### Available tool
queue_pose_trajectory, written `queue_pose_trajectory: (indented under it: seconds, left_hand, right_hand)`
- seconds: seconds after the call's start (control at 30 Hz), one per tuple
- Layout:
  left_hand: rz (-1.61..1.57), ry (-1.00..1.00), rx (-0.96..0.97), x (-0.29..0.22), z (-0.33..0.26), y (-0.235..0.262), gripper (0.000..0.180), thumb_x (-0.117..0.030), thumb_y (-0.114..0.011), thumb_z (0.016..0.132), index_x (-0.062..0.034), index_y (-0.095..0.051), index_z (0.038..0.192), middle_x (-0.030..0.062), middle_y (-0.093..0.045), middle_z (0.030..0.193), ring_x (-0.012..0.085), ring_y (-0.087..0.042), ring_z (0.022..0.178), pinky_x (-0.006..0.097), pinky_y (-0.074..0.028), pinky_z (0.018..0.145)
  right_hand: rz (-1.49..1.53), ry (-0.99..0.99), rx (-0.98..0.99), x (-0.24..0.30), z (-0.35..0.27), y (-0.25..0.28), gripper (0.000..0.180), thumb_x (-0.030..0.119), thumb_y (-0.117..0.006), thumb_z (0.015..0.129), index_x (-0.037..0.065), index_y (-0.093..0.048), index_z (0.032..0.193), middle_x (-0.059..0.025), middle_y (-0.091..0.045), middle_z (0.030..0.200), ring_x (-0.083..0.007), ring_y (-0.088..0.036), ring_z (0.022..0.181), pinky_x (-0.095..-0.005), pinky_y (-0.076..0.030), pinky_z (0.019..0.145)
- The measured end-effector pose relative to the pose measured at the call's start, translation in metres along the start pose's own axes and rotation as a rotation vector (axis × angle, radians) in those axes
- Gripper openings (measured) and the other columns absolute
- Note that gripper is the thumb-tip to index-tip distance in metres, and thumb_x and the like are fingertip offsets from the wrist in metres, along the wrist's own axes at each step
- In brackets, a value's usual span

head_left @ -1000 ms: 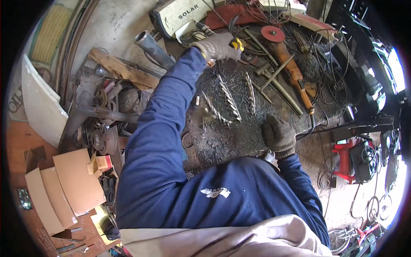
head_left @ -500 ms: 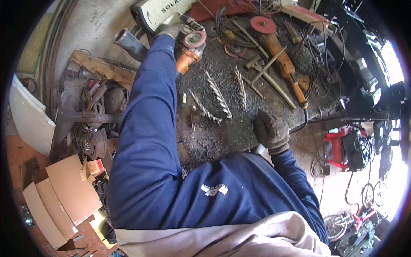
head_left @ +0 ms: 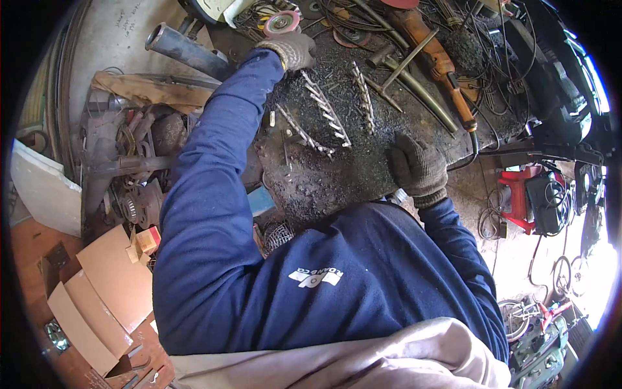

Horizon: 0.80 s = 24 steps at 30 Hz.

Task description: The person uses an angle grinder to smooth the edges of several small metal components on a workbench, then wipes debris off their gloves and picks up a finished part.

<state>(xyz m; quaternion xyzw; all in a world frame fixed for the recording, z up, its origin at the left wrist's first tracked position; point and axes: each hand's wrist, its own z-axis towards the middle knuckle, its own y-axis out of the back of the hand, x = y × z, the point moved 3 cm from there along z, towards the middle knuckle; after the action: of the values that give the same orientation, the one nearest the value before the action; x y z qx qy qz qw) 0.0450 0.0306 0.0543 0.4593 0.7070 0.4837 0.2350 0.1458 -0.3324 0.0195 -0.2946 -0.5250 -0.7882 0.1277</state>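
Observation:
My left hand [head_left: 291, 50], in a grey-brown knitted glove, is closed right beside the pink disc of an angle grinder [head_left: 282, 24]. The hand covers the grinder's body, and whatever its curled fingers hold is hidden. Just below it lies the upper end of a twisted metal rod [head_left: 325, 107], between a second twisted rod [head_left: 364, 97] and a thinner, bent one [head_left: 301, 129]. At the bench's near right edge rests my right hand [head_left: 420, 167], also gloved, its fingers folded together with nothing visible in them.
Dark grit covers the bench [head_left: 350, 175]. A T-handled metal tool [head_left: 403, 68], a thick metal bar [head_left: 424, 97] and an orange power tool [head_left: 440, 68] lie to the right. Cables tangle behind them. A dark pipe [head_left: 188, 52] stands left; cardboard boxes [head_left: 113, 285] sit lower left.
My left hand has come back from the far end of the bench onto the grinder's body, covering its orange part. My right hand stays at the bench edge. The whole view has shifted.

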Motion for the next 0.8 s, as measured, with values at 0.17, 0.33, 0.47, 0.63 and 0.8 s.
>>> queue_pose_trajectory:
  seconds: [0.17,0.33,0.47,0.63,0.8]
  left_hand:
    - [0.065,0.236,-0.025,0.01,0.03,-0.031,0.042,-0.03,-0.064,0.087,-0.0065,-0.068,0.122,0.0234,-0.067,0.125,0.0402,-0.065,0.116,0.05,-0.049,0.1]
    - [-0.004,0.297,-0.057,-0.01,0.032,-0.019,0.035,-0.019,-0.059,0.088,-0.0041,-0.072,0.117,0.0229,-0.068,0.124,0.0375,-0.067,0.116,0.048,-0.053,0.096]
    - [-0.426,0.235,-0.119,0.004,0.038,-0.027,0.031,-0.017,-0.063,0.089,-0.0026,-0.071,0.115,0.0162,-0.073,0.108,0.0287,-0.071,0.096,0.042,-0.056,0.085]
    - [-1.3,0.123,0.02,0.006,-0.001,0.002,0.038,-0.014,-0.071,0.089,-0.0044,-0.064,0.125,0.0028,-0.07,0.092,0.0118,-0.064,0.075,0.028,-0.056,0.07]
    - [-1.819,-0.229,0.12,0.019,-0.01,-0.012,0.041,-0.013,-0.07,0.093,0.0004,-0.061,0.13,0.0054,-0.07,0.098,0.0142,-0.066,0.077,0.034,-0.06,0.072]
  right_hand:
    - [-0.007,0.007,0.02,-0.001,0.001,-0.001,0.033,0.03,-0.065,0.091,0.007,-0.07,0.114,-0.017,-0.071,0.086,-0.0383,-0.07,0.079,-0.0471,-0.056,0.069]
    - [-0.013,-0.03,0.002,-0.003,-0.004,-0.001,0.03,0.034,-0.065,0.092,0.015,-0.07,0.114,-0.0151,-0.071,0.085,-0.0379,-0.07,0.078,-0.0488,-0.056,0.068]
    - [-0.003,-0.022,0.0,-0.001,-0.002,0.002,0.03,0.033,-0.066,0.092,0.014,-0.07,0.114,-0.0153,-0.07,0.083,-0.0379,-0.07,0.076,-0.0483,-0.055,0.066]
    - [0.029,-0.051,0.021,-0.001,-0.003,0.003,0.029,0.03,-0.068,0.09,0.011,-0.07,0.111,-0.0162,-0.07,0.084,-0.0383,-0.07,0.079,-0.0478,-0.055,0.068]
    - [0.021,-0.078,0.028,-0.005,-0.006,0.0,0.028,0.031,-0.067,0.09,0.011,-0.07,0.109,-0.0165,-0.07,0.085,-0.0385,-0.069,0.079,-0.0483,-0.055,0.068]
